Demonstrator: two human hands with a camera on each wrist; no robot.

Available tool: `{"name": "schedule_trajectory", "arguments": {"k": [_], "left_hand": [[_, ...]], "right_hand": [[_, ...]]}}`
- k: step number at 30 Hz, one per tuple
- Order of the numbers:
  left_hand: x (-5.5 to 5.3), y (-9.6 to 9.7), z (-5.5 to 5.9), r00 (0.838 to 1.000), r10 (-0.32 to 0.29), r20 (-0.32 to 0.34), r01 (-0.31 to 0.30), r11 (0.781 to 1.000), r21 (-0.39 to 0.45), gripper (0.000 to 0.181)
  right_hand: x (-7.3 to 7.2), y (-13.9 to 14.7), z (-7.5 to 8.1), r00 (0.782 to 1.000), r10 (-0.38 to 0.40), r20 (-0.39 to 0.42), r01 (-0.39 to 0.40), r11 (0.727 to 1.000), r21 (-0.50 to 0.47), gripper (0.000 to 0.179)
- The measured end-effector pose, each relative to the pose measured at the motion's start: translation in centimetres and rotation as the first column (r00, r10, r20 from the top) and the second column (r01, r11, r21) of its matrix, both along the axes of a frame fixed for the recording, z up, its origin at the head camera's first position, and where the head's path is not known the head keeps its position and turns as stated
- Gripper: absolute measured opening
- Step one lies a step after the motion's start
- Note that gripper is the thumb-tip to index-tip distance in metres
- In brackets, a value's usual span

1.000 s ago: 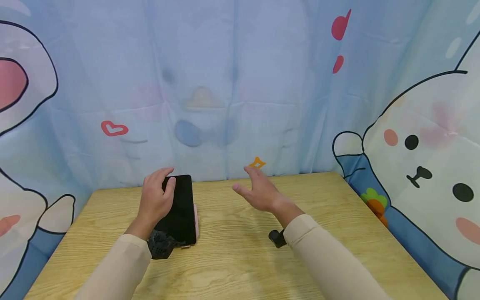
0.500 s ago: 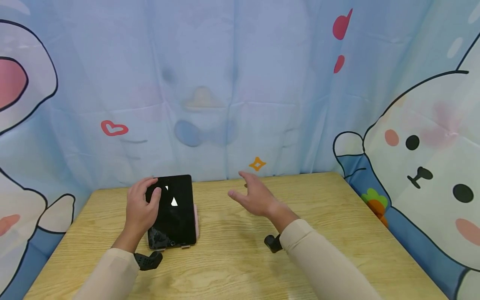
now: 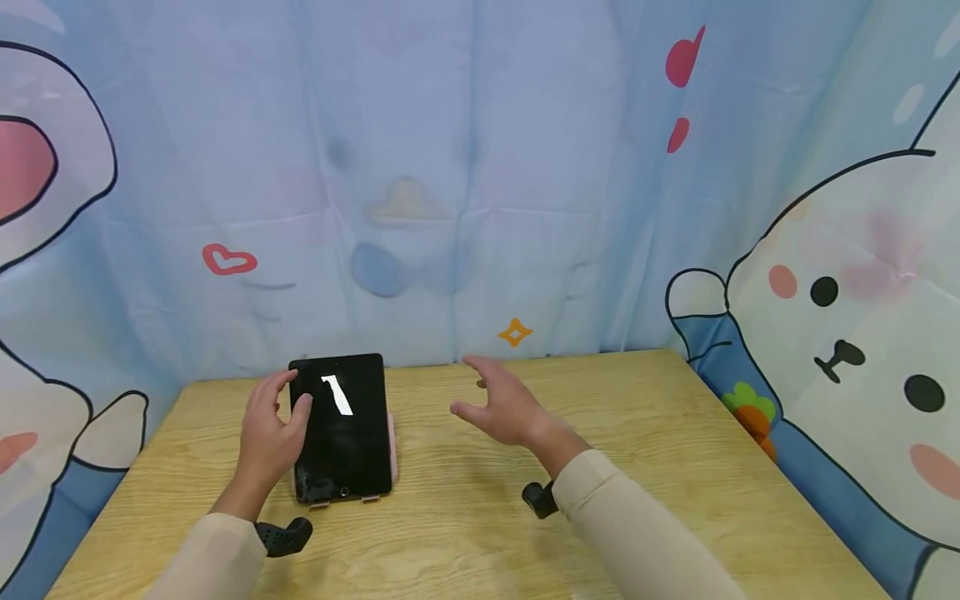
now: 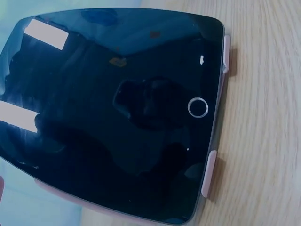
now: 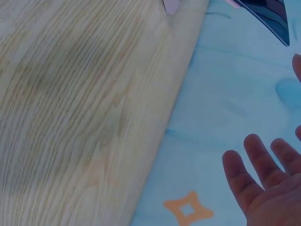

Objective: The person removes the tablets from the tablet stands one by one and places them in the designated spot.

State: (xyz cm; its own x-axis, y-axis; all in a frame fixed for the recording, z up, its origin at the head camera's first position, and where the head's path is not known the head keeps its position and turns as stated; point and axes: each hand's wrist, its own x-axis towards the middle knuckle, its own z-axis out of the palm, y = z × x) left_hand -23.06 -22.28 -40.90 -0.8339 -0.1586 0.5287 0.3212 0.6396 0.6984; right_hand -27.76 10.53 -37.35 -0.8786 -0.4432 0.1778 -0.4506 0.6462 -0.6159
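Note:
A black tablet with a round home button leans on a pink stand, its lower edge held by two small pink lips. My left hand hovers along the tablet's left side, fingers loosely bent, thumb overlapping the screen edge in the head view. Nothing is in its grasp. To the right of the tablet, my right hand is held over the table with fingers spread and relaxed, and holds nothing. In the right wrist view its fingers are apart, with a corner of the tablet above them.
The wooden table reaches back to a light blue printed curtain. A large white cartoon animal is printed on the right side. Black wrist cameras sit on both wrists.
My left hand has moved left off the front of the tablet, uncovering its screen, which now shows a bright reflection. My right hand has drifted slightly left and down.

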Motion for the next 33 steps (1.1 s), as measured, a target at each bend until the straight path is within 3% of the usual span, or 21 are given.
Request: {"name": "schedule_trajectory", "arguments": {"k": [6,18,26,33], "left_hand": [[0.2,-0.4,-0.4,0.999,-0.006,0.043,0.005,1.000,0.021,0.044],[0.4,-0.7,-0.9,0.986,0.004,0.169,-0.008,1.000,0.026,0.051],[0.3,-0.8,-1.3,0.980,-0.007,0.201,-0.004,0.998,0.057,0.056],[0.4,-0.8,-1.4,0.970,-0.021,0.241,0.004,0.998,0.068,0.056]], "right_hand": [[0.1,-0.4,-0.6,0.998,0.042,-0.036,-0.043,0.999,-0.020,0.071],[0.6,-1.8,-1.7,0.995,0.103,-0.020,-0.104,0.993,-0.055,0.070],[0.4,-2.3,-2.3,0.994,0.107,-0.022,-0.108,0.993,-0.053,0.070],[0.3,-3.1,-2.8,0.994,0.111,0.024,-0.109,0.992,-0.065,0.072]]}}
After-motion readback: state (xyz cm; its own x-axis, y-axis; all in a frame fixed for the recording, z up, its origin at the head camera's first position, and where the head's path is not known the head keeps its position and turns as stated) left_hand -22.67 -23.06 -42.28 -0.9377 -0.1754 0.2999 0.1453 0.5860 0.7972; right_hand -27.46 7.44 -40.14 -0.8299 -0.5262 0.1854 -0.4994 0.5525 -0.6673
